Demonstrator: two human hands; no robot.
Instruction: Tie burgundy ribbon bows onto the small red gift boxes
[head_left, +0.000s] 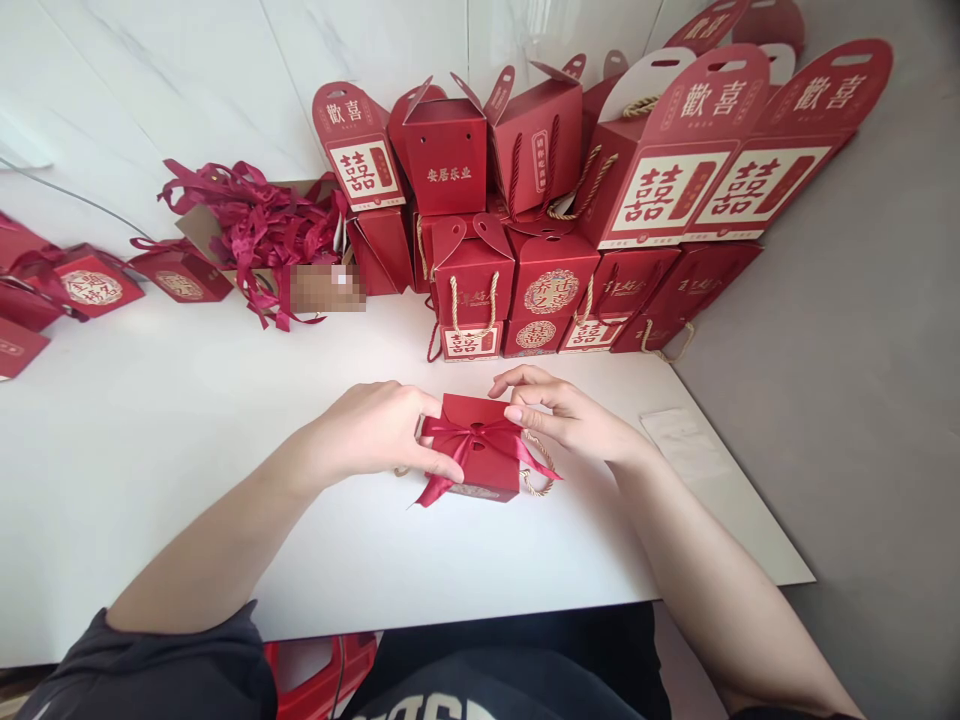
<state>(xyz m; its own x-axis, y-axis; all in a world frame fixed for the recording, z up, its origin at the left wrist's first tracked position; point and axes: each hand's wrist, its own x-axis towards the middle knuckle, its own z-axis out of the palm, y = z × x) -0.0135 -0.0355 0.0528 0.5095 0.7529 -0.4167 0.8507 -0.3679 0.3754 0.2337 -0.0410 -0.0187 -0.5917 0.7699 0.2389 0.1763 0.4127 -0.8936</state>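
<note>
A small red gift box [484,455] with a red ribbon bow on its top and a gold rope handle sits on the white table [187,440] in front of me. My left hand [375,430] grips the box's left side, thumb lying on the ribbon. My right hand [559,410] rests on the box's right edge, fingers curled and pinching at the ribbon by the lid. A loose ribbon tail trails off the box's front left corner.
Several red gift boxes are stacked against the wall behind, large ones [675,170] at the right. A cardboard box of red ribbons [255,225] lies at the back left, with flat red boxes [90,285] beside it. A clear plastic sleeve [686,440] lies by the table's right edge.
</note>
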